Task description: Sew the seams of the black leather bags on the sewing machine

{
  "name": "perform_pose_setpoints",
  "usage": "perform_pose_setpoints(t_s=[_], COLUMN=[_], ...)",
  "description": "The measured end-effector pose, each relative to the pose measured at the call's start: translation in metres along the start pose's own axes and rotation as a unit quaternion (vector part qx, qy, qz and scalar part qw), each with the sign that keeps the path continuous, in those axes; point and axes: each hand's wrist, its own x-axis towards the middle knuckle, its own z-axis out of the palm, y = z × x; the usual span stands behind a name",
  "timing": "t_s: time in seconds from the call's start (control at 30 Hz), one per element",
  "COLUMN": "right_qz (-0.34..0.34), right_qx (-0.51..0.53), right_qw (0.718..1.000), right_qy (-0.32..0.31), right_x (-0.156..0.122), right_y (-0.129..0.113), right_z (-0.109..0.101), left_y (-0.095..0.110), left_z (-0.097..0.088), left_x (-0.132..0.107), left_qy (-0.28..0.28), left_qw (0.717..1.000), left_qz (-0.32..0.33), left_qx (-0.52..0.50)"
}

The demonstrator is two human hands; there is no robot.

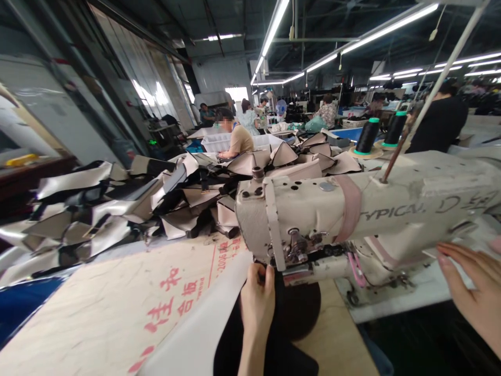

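My left hand (257, 295) is beneath the head of a cream sewing machine (297, 209), close to the needle area. Its thumb and fingers are pinched together, and whatever lies between the tips is hidden. Under that hand and wrist spreads a black fabric piece (299, 313) with a rounded end, beside a white sheet of material (203, 313). At the right, my right hand (475, 287) has its fingers stretched out by the lower side of the machine arm. A pale edge shows at its fingertips, too small to make out.
A plywood board (117, 303) with red lettering covers the table on the left. Behind it lies a large heap of beige and black sewn pieces (129, 203). Black thread cones (367, 137) stand behind the machine. Several people work farther back, one in a tan shirt (240, 138).
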Motion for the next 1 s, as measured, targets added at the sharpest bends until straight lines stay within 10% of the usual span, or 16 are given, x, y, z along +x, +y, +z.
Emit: perform_pose_setpoints(t_s=[0.57, 1.0], right_qz=[-0.050, -0.016], right_qx=[-0.034, -0.024], right_qw=[0.998, 1.000], right_qy=[-0.032, -0.008], right_x=[-0.062, -0.003], right_y=[0.007, -0.001], right_z=[0.022, -0.002], left_y=[-0.001, -0.003], left_z=[0.003, 0.002], left_x=[0.000, -0.007], left_qy=[-0.007, -0.005], left_qw=[0.998, 0.999], left_qz=[-0.003, -0.002], left_qx=[-0.058, -0.033])
